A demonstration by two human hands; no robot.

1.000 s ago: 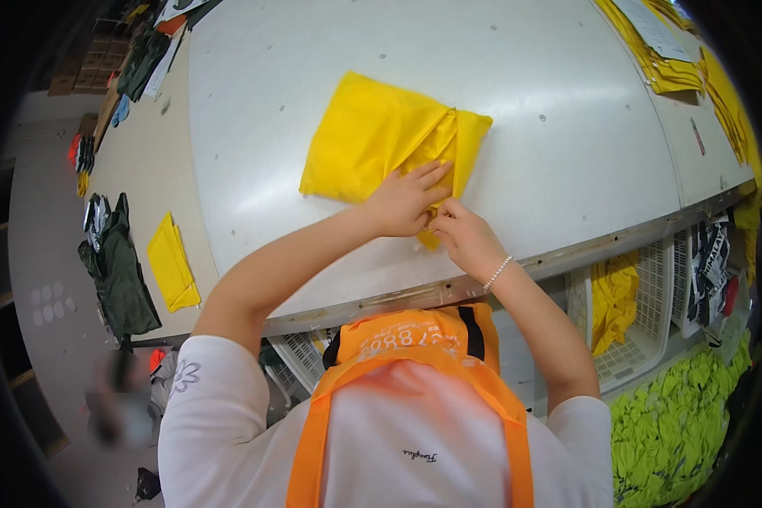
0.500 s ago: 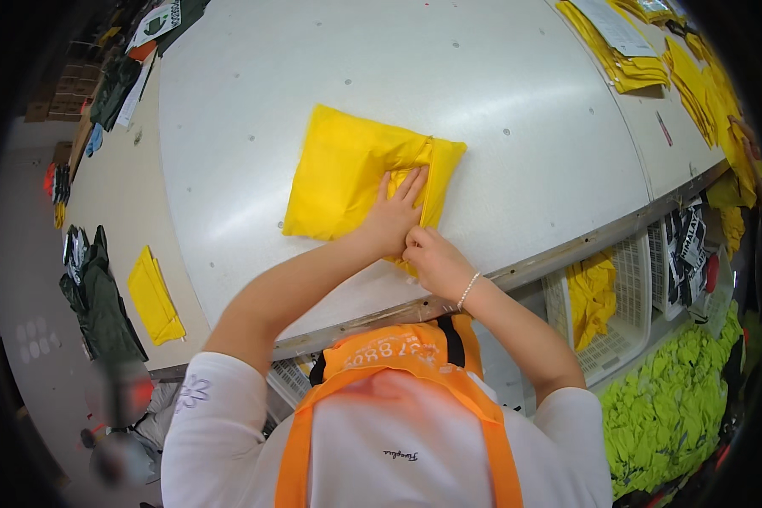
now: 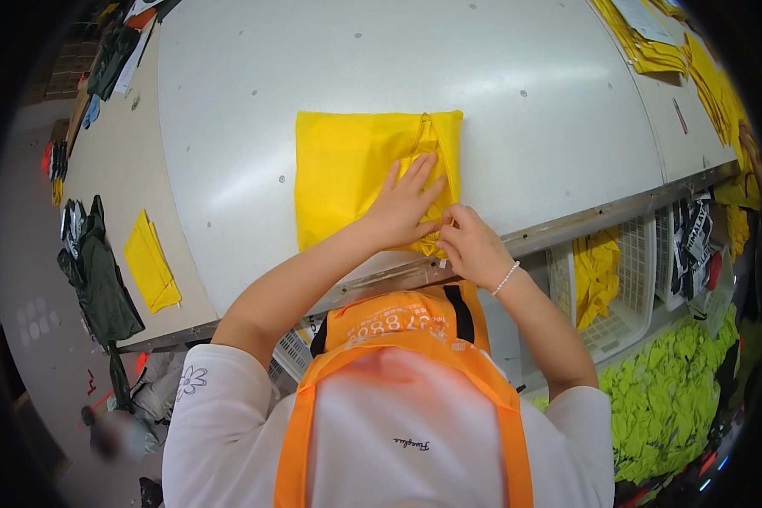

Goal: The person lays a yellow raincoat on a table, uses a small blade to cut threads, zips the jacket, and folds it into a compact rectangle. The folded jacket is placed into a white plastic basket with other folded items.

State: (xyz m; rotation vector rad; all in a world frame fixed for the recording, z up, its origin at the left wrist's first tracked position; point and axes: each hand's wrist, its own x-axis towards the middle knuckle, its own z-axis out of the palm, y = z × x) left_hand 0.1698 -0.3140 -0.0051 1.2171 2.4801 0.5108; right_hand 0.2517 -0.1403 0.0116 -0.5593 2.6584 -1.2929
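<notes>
A yellow square fabric pouch [image 3: 339,161], softly plump, lies on the pale metal tabletop before me. Along its right side runs a gathered, partly open edge with a thin loop at the top. My left hand [image 3: 398,212] rests palm down over this edge, its fingers spread on the fabric. Beside it, close to the pouch's lower right corner, my right hand [image 3: 476,247] is closed in a pinch on the pouch's edge. A small white tip shows under those fingers; what exactly they pinch is partly hidden.
Left on the table are a folded yellow piece [image 3: 151,262] and dark green garments [image 3: 106,288]. Yellow folded stacks [image 3: 648,51] with paper lie far right, near a pen [image 3: 681,117]. Below the table edge [image 3: 567,229] stand a white basket [image 3: 637,313] and lime-green cloth [image 3: 669,406].
The pouch has turned so that its sides stand straighter in view. My right hand has moved slightly to the right, and my left hand stays spread on the fabric.
</notes>
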